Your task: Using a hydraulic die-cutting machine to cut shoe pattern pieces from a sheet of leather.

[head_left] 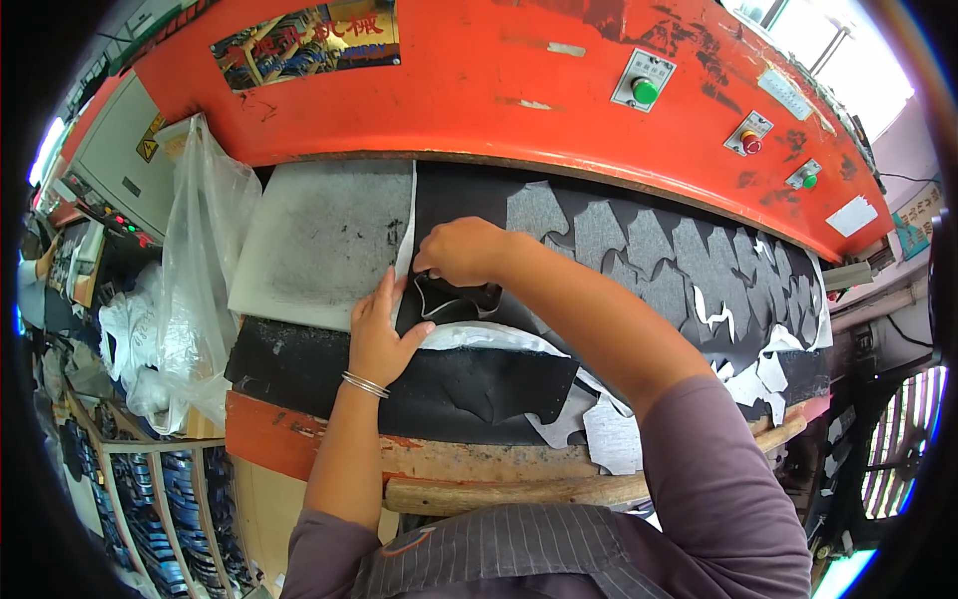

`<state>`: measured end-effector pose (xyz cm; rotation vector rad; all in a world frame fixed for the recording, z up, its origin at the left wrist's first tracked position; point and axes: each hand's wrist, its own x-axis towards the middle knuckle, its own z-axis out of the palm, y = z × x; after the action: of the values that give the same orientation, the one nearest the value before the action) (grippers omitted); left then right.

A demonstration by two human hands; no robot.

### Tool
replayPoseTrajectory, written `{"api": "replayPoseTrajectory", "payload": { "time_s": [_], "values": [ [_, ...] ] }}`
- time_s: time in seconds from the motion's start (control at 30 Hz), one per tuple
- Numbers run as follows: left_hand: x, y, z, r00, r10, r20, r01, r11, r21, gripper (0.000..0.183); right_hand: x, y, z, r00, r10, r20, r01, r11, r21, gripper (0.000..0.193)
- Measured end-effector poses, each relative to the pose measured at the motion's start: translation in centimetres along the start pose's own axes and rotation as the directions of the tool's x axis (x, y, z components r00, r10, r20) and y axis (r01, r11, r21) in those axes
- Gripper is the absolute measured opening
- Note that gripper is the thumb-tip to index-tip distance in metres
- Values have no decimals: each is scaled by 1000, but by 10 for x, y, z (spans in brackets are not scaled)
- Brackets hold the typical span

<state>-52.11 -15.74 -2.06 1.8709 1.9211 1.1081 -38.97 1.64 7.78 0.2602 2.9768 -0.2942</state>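
Observation:
My right hand [464, 251] reaches across with curled fingers, gripping the upper left end of a dark cutting die [454, 302] with a thin metal edge. The die lies on black sheet material [451, 195]. My left hand [381, 324] rests by the near right corner of a whitish, smudged board [324, 235], its fingers stretched out and its thumb apart. To the right spreads a grey sheet [601, 235] with rows of shapes cut out along it. A white folded edge of material [489, 337] bulges just below the die.
An orange machine beam [479, 90] with push buttons spans the far side. Grey and white scraps [611, 434] hang over the near edge, above a wooden rail [519, 491]. Clear plastic bags [200, 260] hang at left, above a rack of dark parts [165, 499].

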Motion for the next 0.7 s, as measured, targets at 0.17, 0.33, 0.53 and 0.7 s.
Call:
{"api": "replayPoseTrajectory", "payload": {
  "time_s": [0.17, 0.33, 0.53, 0.7],
  "values": [
    [-4, -1, -6, 1000, 3, -7, -3, 1000, -12, 99, -8, 14, 1, 989, 120, -83, -126, 990, -62, 18],
    [-11, -6, -13, 999, 36, -10, -36, 999, 9, 98, -48, -22, 8, 676, 736, -46, -509, 511, 692, 38],
    [-7, 1, -9, 1000, 15, 2, -15, 1000, 21, 89, -61, -50, 48, 422, 896, 137, -281, -15, 960, 51],
    [-6, -9, 2, 994, 46, -97, -46, 999, 6, 58, -74, -59, 62, 423, 902, 84, -154, -20, 988, 49]
  ]
}}
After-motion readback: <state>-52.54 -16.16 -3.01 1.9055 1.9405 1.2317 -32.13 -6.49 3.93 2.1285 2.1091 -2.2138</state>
